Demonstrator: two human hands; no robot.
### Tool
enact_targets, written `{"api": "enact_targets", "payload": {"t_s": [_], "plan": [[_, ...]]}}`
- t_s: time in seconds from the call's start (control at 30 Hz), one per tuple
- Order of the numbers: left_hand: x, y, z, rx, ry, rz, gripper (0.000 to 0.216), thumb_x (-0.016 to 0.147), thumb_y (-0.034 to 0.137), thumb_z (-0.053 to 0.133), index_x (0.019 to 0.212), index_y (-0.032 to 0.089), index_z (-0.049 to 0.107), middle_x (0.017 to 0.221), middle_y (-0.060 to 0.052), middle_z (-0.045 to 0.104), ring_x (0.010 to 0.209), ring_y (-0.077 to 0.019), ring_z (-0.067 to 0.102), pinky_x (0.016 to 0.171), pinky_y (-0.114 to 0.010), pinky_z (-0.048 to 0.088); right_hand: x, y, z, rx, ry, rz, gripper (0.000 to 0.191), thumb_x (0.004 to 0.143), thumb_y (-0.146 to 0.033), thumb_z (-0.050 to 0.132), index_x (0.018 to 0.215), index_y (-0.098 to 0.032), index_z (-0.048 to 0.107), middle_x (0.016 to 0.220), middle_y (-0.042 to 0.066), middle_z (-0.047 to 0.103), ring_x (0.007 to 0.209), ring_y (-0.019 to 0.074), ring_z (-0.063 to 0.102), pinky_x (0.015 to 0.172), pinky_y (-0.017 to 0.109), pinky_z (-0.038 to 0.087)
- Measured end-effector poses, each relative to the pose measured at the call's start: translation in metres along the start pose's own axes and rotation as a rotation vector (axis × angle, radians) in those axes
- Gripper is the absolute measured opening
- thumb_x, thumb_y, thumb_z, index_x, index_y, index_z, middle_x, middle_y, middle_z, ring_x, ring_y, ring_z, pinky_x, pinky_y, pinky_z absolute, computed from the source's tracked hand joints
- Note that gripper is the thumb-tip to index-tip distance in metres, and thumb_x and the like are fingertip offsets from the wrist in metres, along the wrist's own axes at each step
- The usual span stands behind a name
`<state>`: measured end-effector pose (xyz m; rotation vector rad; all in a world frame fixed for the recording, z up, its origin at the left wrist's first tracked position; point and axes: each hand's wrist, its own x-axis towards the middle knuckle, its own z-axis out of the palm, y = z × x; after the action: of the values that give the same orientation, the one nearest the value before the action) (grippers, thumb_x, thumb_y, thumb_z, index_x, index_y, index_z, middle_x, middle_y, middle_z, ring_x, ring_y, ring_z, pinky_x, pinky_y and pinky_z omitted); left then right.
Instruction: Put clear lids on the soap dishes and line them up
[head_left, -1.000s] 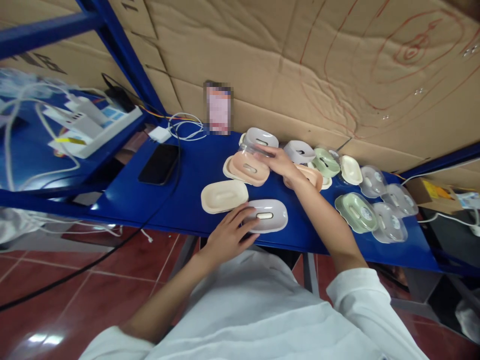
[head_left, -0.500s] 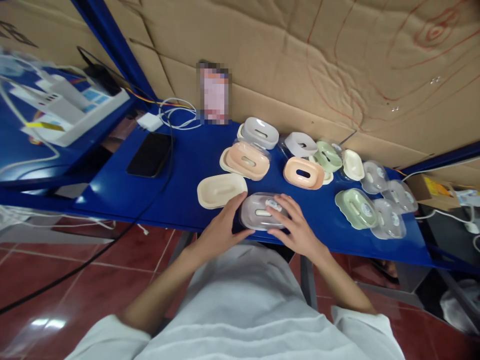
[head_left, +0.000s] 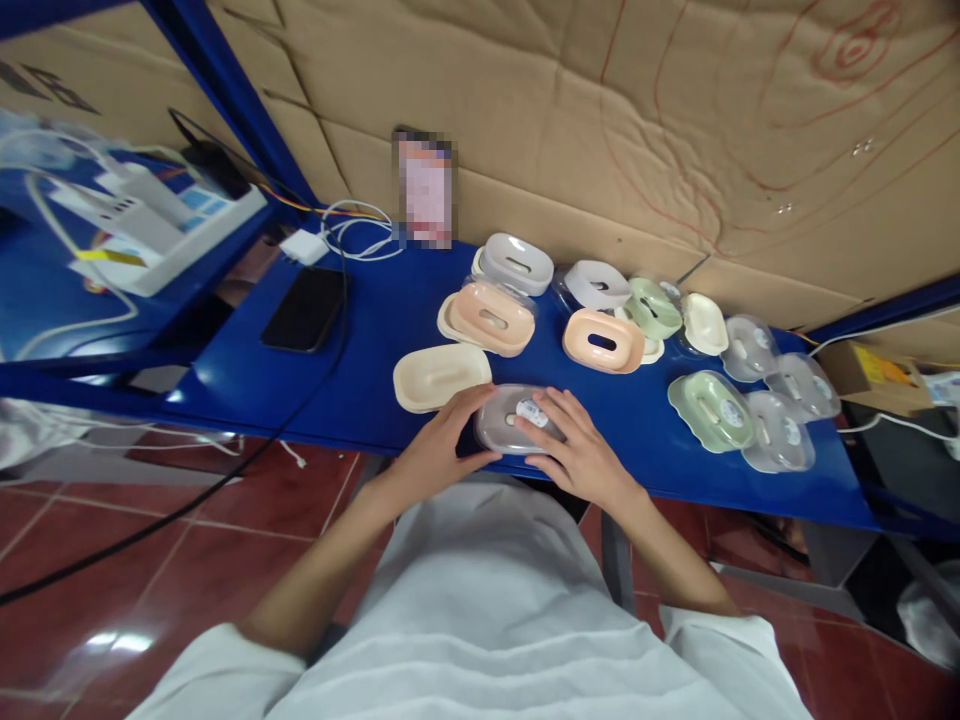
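Left hand [head_left: 439,450] and right hand [head_left: 577,455] cupping a grey soap box [head_left: 514,420] from either side, fingers spread and curved over its clear lid, seemingly steadying it at the near edge of the blue worktop [head_left: 360,380]. Lying just beyond, a cream tray [head_left: 441,376]; farther back, a peach box [head_left: 604,341], green box [head_left: 709,410] and black phone [head_left: 306,308].

A blue metal shelf [head_left: 375,370] carries a black phone [head_left: 304,308] near its left edge, a white charger [head_left: 304,246] at the back, and soap dishes [head_left: 442,376] spread toward the right edge.
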<state>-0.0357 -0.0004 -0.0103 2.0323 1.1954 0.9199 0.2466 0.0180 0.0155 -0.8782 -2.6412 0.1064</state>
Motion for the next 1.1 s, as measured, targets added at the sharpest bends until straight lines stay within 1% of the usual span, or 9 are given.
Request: {"api": "enact_targets", "payload": {"t_s": [0.17,0.23,0.33,0.47,0.67,0.8,0.93,1.0,1.1], "plan": [[0.0,-0.001,0.0,-0.001,-0.018,0.041,0.079,0.096,0.042,0.081,0.164,0.036,0.041,0.167,-0.012,0.046,0.156,-0.0334,0.047,0.13,-0.056,0.042,0.001,-0.001,-0.002,0.039,-0.026,0.03,0.053,0.109,-0.038,0.059,0.161,-0.026,0.055,0.171,0.015,0.045,0.162,0.0349,0.037,0.13,0.062,0.04],[-0.001,-0.001,0.0,-0.005,-0.025,0.042,0.079,0.097,0.04,0.08,0.165,0.037,0.04,0.167,-0.011,0.047,0.156,-0.0331,0.047,0.13,-0.056,0.042,-0.001,-0.001,0.001,0.021,-0.017,0.021,0.054,0.109,-0.039,0.059,0.161,-0.027,0.054,0.172,0.014,0.045,0.162,0.0356,0.036,0.13,0.064,0.039],[-0.002,-0.001,-0.001,-0.004,-0.046,0.027,0.075,0.098,0.036,0.079,0.163,0.038,0.043,0.168,-0.01,0.047,0.157,-0.0322,0.047,0.13,-0.055,0.042,-0.007,-0.003,0.005,-0.015,0.006,0.003,0.055,0.109,-0.038,0.06,0.162,-0.027,0.053,0.171,0.015,0.045,0.164,0.0365,0.032,0.131,0.067,0.036],[-0.001,0.001,-0.002,-0.022,-0.079,0.017,0.071,0.098,0.034,0.078,0.161,0.037,0.046,0.169,-0.009,0.046,0.157,-0.0308,0.047,0.131,-0.055,0.04,-0.01,-0.009,0.002,0.0,-0.009,0.023,0.057,0.109,-0.036,0.059,0.164,-0.027,0.049,0.17,0.017,0.046,0.164,0.0362,0.034,0.13,0.067,0.036],[-0.001,0.0,-0.003,-0.047,-0.082,0.013,0.071,0.097,0.037,0.079,0.16,0.035,0.047,0.169,-0.01,0.046,0.157,-0.0312,0.046,0.132,-0.057,0.039,-0.007,-0.017,-0.008,-0.024,-0.056,0.044,0.061,0.109,-0.033,0.058,0.168,-0.028,0.043,0.17,0.016,0.045,0.161,0.0373,0.038,0.13,0.068,0.036],[-0.001,0.001,-0.003,-0.049,-0.091,0.01,0.071,0.098,0.037,0.078,0.161,0.034,0.046,0.169,-0.01,0.045,0.158,-0.0308,0.046,0.133,-0.056,0.038,-0.006,-0.018,-0.01,-0.053,-0.074,0.033,0.06,0.109,-0.031,0.057,0.167,-0.026,0.044,0.168,0.018,0.047,0.159,0.0382,0.039,0.129,0.067,0.037],[0.0,0.003,-0.004,-0.057,-0.105,0.002,0.073,0.097,0.036,0.079,0.162,0.034,0.045,0.171,-0.01,0.044,0.159,-0.0309,0.045,0.133,-0.055,0.038,-0.006,-0.02,-0.009,-0.071,-0.056,0.014,0.058,0.109,-0.032,0.056,0.165,-0.022,0.046,0.166,0.021,0.048,0.158,0.039,0.039,0.126,0.067,0.04],[-0.001,0.004,-0.005,-0.058,-0.101,0.002,0.073,0.097,0.035,0.08,0.162,0.035,0.046,0.171,-0.01,0.045,0.158,-0.0313,0.045,0.132,-0.056,0.039,-0.007,-0.021,-0.007,-0.072,-0.053,0.024,0.059,0.109,-0.032,0.056,0.167,-0.024,0.044,0.167,0.02,0.048,0.157,0.0389,0.04,0.126,0.067,0.04],[-0.001,0.004,-0.005,-0.057,-0.095,0.004,0.074,0.096,0.035,0.08,0.161,0.036,0.047,0.17,-0.009,0.046,0.157,-0.0325,0.048,0.131,-0.057,0.041,-0.009,-0.022,-0.005,-0.06,-0.065,0.042,0.062,0.109,-0.032,0.056,0.169,-0.028,0.041,0.168,0.016,0.049,0.157,0.0381,0.041,0.128,0.068,0.036]]}}
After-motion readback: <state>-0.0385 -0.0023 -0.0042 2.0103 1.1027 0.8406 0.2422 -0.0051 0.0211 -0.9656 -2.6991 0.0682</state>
